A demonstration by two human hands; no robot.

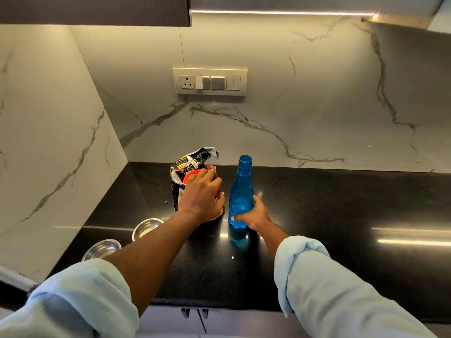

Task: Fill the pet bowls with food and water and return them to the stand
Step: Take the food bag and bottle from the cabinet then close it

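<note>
1. We find the left hand (pixel 201 196) closed on a red plastic scoop (pixel 192 177) at the torn mouth of the crumpled black foil food bag (pixel 195 164).
2. The right hand (pixel 256 213) is clamped low on the uncapped translucent blue plastic bottle (pixel 241 191), just right of the bag.
3. Two empty round steel bowls (pixel 146 228) sit on the black polished surface (pixel 341 215), near-left of the bag.
4. We judge the bottle smooth and spill-prone; mid-body grip advised.
</note>
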